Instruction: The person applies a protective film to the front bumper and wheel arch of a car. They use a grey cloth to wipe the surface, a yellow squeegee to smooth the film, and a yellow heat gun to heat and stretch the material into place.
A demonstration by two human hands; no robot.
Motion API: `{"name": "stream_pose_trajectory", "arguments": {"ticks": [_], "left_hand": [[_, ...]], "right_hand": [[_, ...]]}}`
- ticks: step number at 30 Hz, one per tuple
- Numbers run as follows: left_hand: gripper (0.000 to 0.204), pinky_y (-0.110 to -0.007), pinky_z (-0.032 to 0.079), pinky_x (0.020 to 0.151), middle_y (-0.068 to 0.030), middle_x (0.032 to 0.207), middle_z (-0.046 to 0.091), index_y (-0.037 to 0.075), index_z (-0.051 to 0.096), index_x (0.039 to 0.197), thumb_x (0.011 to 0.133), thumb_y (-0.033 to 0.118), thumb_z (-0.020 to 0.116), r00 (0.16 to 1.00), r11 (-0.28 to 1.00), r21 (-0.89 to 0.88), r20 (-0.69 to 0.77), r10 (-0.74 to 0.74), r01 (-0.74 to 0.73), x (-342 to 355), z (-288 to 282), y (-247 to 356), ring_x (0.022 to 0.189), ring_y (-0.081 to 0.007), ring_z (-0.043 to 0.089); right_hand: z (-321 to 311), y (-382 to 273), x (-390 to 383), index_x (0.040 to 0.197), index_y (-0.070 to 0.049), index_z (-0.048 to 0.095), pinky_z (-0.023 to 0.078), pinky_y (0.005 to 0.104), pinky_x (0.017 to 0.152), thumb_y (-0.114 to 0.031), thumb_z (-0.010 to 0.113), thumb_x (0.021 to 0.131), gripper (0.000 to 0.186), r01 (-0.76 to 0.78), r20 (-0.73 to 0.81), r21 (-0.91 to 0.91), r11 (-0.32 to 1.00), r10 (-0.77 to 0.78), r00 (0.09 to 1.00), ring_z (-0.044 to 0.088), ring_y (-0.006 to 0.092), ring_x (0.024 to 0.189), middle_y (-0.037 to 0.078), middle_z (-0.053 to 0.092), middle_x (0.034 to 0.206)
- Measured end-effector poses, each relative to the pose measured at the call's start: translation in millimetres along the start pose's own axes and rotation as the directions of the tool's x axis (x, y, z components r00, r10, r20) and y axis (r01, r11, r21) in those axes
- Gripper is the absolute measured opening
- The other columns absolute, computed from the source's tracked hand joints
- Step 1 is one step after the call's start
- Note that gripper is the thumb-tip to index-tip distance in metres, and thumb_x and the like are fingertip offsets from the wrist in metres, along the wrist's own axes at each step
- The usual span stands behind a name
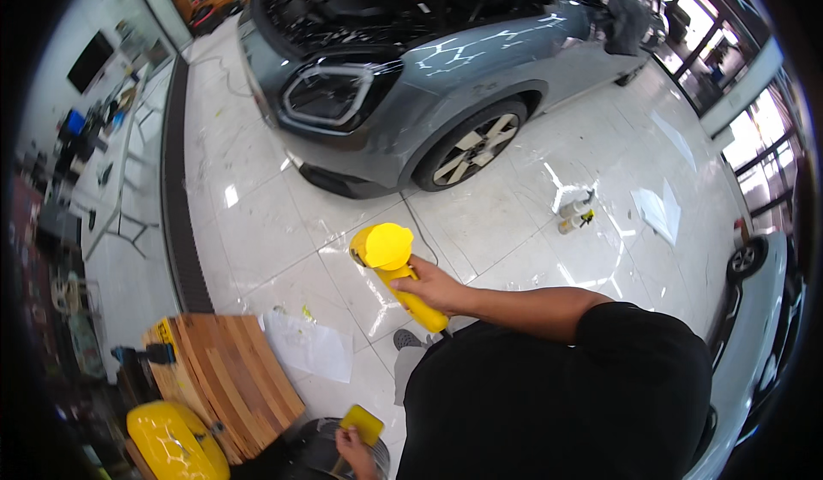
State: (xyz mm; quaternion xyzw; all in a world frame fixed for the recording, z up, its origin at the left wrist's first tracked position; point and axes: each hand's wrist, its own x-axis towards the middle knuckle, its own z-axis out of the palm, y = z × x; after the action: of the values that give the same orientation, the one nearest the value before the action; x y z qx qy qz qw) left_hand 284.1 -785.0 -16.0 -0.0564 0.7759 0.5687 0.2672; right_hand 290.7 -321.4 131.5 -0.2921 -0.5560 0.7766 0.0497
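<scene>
My right hand (427, 285) is wrapped round the handle of a yellow heat gun (388, 249), held out ahead of my body over the white tiled floor. Its head is rounded and a dark cord leaves the bottom of the handle. Low in the picture, my left hand (356, 450) grips a flat yellow squeegee (364, 424) by its edge. Beyond the heat gun and apart from it stands a grey-blue car (386, 150), its engine bay exposed. The front wheel (476, 150) and headlight (330, 94) face me.
A slatted wooden box (231, 377) and a yellow rounded case (176, 441) stand at my left. White sheets (309, 347) lie on the floor. Spray bottles (574, 214) stand to the right. Another car (750, 343) is at the far right, a long table (120, 171) at the left.
</scene>
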Motion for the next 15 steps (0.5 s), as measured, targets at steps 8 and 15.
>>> {"name": "stream_pose_trajectory", "arguments": {"ticks": [8, 15], "left_hand": [[0.033, -0.047, 0.041, 0.100, -0.0129, 0.128, 0.054, 0.007, 0.051, 0.125, 0.098, 0.025, 0.050, 0.723, 0.770, -0.534, 0.676, 0.140, 0.350, 60.5, 198.6, 245.3, 0.117, -0.0279, 0.052], [0.024, -0.041, 0.042, 0.101, -0.0110, 0.119, 0.057, 0.006, 0.049, 0.119, 0.101, 0.021, 0.047, 0.543, 0.918, -0.284, 0.834, 0.094, 0.278, 70.5, 308.0, 279.9, 0.115, -0.0234, 0.054]], "right_hand": [[12.8, 38.0, -10.1, 0.132, 0.003, 0.040, 0.044, 0.0383, 0.094, -0.048, 0.041, 0.100, 0.060, 0.125, -0.143, -0.048, 0.991, -0.131, 0.981, 0.058, 0.0302, 0.107, 0.023, 0.059, 0.114], [-44.3, 46.9, -24.9, 0.149, 0.002, 0.019, 0.036, 0.0387, 0.106, -0.048, 0.048, 0.098, 0.077, 0.374, -0.255, -0.080, 0.924, -0.381, 0.888, 0.045, 0.0348, 0.129, 0.027, 0.044, 0.138]]}}
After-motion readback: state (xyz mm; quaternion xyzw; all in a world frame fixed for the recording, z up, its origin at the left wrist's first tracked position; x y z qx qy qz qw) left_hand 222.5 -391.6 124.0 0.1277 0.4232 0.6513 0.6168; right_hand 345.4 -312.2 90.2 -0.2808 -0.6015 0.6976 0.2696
